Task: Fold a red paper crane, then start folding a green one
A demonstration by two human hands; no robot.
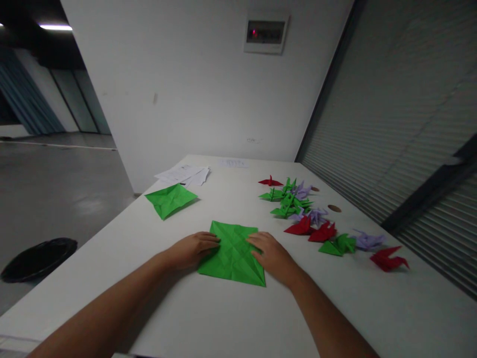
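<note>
A square green sheet of paper point(234, 252) with crease lines lies unfolded on the white table in front of me. My left hand point(194, 248) rests on its left edge, the fingers stretched out over the paper and the thumb mostly hidden. On the right edge lies my right hand point(270, 252), its fingers and thumb apart, touching the sheet from above. Farther off to the left is a second creased green sheet point(171, 199), its corners raised a little. Neither hand touches that one.
Several folded paper cranes stand along the right side: green ones point(292, 205), red ones point(323, 232) and purple ones point(368, 240). Printed papers point(182, 174) lie at the far left of the table point(208, 318). A black-lined bin point(39, 258) is on the floor at left.
</note>
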